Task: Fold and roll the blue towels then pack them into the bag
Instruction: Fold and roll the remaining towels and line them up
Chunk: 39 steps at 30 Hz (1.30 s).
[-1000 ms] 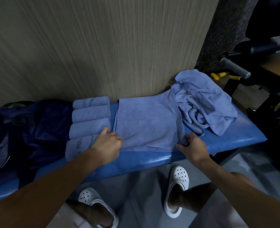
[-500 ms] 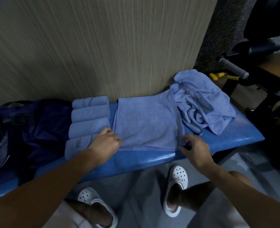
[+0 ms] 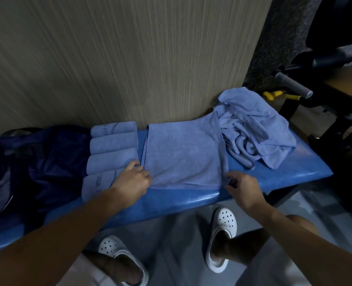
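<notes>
Right hand (image 3: 244,188) shifted slightly outward, fingers pinching folded towel (image 3: 183,153) corner, left hand (image 3: 132,181) fingers gripping opposite corner

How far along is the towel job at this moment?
Done: four rolled towels lie side by side on the bench. In hand: left hand and right hand grip near corners of the folded towel. Left: rolling it, the crumpled pile, and packing the bag.
</notes>
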{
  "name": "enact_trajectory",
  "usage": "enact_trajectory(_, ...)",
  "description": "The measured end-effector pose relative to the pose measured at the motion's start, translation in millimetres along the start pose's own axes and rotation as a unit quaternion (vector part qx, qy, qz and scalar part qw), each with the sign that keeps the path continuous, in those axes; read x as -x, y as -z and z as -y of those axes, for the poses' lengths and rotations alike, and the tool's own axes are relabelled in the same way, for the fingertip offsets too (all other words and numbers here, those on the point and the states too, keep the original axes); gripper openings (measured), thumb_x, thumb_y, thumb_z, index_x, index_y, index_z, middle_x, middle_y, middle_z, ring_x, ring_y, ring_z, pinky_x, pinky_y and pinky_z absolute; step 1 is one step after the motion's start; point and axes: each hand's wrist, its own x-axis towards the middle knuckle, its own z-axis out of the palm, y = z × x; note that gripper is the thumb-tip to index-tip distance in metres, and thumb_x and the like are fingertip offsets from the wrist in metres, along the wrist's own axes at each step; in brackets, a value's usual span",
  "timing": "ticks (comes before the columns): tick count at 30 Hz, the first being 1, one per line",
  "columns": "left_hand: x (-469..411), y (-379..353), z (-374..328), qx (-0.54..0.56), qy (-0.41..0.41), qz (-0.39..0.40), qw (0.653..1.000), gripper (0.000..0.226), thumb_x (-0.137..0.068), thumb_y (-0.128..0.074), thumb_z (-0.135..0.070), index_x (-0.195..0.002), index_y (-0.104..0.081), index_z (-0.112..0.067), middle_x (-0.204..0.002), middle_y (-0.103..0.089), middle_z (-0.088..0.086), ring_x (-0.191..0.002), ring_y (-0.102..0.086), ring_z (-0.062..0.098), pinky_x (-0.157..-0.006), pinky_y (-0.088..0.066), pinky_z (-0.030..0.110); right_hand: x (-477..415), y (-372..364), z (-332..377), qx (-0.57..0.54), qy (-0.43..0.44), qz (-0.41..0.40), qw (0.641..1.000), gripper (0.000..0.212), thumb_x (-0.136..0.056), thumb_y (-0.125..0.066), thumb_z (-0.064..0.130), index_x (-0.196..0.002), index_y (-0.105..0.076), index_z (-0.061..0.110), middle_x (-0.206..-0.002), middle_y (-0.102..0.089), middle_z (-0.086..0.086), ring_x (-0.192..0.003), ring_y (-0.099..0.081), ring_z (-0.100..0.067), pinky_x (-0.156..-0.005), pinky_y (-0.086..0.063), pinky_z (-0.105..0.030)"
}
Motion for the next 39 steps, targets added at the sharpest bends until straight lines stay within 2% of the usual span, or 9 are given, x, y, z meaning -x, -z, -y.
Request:
enact_trajectory(6,0.7,11.6,0.5,0.093,0.060,-0.132,0.985,0.012,-0.068,-0.065,-0.003,-0.077,-0.059,-0.008,-0.082,-0.056,0.009,-0.065,-0.055,0.028,-0.061,-0.043,0.040,-1.0,3.6,6.8,-0.142,-0.063,-0.042,0.987,0.025,-0.082,-0.063,-0.004,-0.092,-0.067,0.019,-0.072,-0.063,0.003,-0.064,-0.055,-0.007,-0.058,-0.041,-0.007)
enact_trajectory(9,-3.2,23.7,0.9,0.145,0.119,-0.155,0.970,0.009,-0.074,-0.062,0.001,-0.082,-0.060,-0.004,-0.090,-0.058,0.014,-0.056,-0.053,0.031,-0.048,-0.044,0.038,-5.5,6.8,14.2,-0.301,-0.102,-0.059,0.946,0.028,-0.084,-0.062,-0.010,-0.082,-0.064,0.018,-0.080,-0.065,-0.008,-0.070,-0.063,-0.019,-0.068,-0.054,-0.021)
enact_trajectory(12,-1.9,28.4,-3.2,0.175,0.177,-0.148,0.957,0.014,-0.079,-0.063,0.000,-0.090,-0.061,-0.006,-0.094,-0.059,0.012,-0.053,-0.053,0.033,-0.045,-0.045,0.037,-7.4,12.3,22.5,-0.405,-0.116,-0.035,0.906,0.020,-0.092,-0.055,-0.009,-0.089,-0.057,0.010,-0.079,-0.063,-0.016,-0.060,-0.066,-0.018,-0.057,-0.054,-0.023)
enact_trajectory(15,1.0,31.5,-7.6,0.322,0.252,-0.142,0.902,0.014,-0.088,-0.053,0.001,-0.092,-0.057,-0.011,-0.080,-0.054,0.002,-0.065,-0.055,0.020,-0.058,-0.050,0.041,-6.2,17.4,27.7,-0.446,-0.129,-0.010,0.886,0.017,-0.093,-0.055,-0.006,-0.090,-0.054,0.011,-0.073,-0.064,-0.020,-0.060,-0.066,-0.025,-0.055,-0.053,-0.028)
enact_trajectory(18,-2.5,33.8,-8.2,0.428,0.358,-0.157,0.815,0.015,-0.088,-0.061,0.001,-0.085,-0.062,-0.014,-0.062,-0.059,0.003,-0.059,-0.056,0.017,-0.054,-0.046,0.025,-4.4,22.1,34.9,-0.460,-0.152,-0.016,0.875,0.019,-0.089,-0.059,-0.010,-0.087,-0.056,0.008,-0.072,-0.064,-0.017,-0.062,-0.065,-0.024,-0.057,-0.053,-0.025)
enact_trajectory(26,-12.7,44.6,-7.2,0.601,0.472,-0.188,0.617,0.020,-0.087,-0.066,-0.015,-0.081,-0.070,0.004,-0.074,-0.062,0.003,-0.071,-0.057,0.014,-0.071,-0.045,0.028,-7.2,27.5,40.9,-0.523,-0.185,-0.072,0.829,0.013,-0.088,-0.067,0.002,-0.097,-0.057,-0.001,-0.073,-0.063,-0.012,-0.069,-0.065,-0.026,-0.062,-0.055,-0.024)
enact_trajectory(29,-14.6,51.8,-13.1,0.606,0.489,-0.186,0.600,0.005,-0.086,-0.071,-0.005,-0.088,-0.067,-0.008,-0.082,-0.064,0.003,-0.071,-0.056,0.009,-0.067,-0.044,0.018,-10.0,25.4,41.7,-0.535,-0.211,-0.084,0.814,0.031,-0.085,-0.069,-0.002,-0.112,-0.053,-0.003,-0.083,-0.063,-0.019,-0.064,-0.067,-0.022,-0.059,-0.056,-0.022)
enact_trajectory(34,-13.5,54.9,-15.3,0.594,0.513,-0.170,0.596,0.028,-0.085,-0.071,-0.002,-0.066,-0.056,-0.018,-0.081,-0.060,0.006,-0.077,-0.055,0.018,-0.067,-0.044,0.024,-9.7,24.7,38.9,-0.544,-0.235,-0.054,0.804,0.032,-0.085,-0.071,0.002,-0.110,-0.059,-0.013,-0.081,-0.069,-0.017,-0.071,-0.069,-0.022,-0.062,-0.056,-0.024)
enact_trajectory(39,-11.2,53.2,-11.0,0.622,0.537,-0.156,0.549,0.016,-0.082,-0.075,-0.004,-0.097,-0.068,-0.003,-0.096,-0.068,0.013,-0.092,-0.064,0.025,-0.084,-0.051,0.029,-7.4,28.9,40.9,-0.569,-0.251,-0.042,0.782,0.020,-0.084,-0.070,0.000,-0.102,-0.059,-0.002,-0.080,-0.067,-0.015,-0.072,-0.068,-0.022,-0.065,-0.054,-0.025)
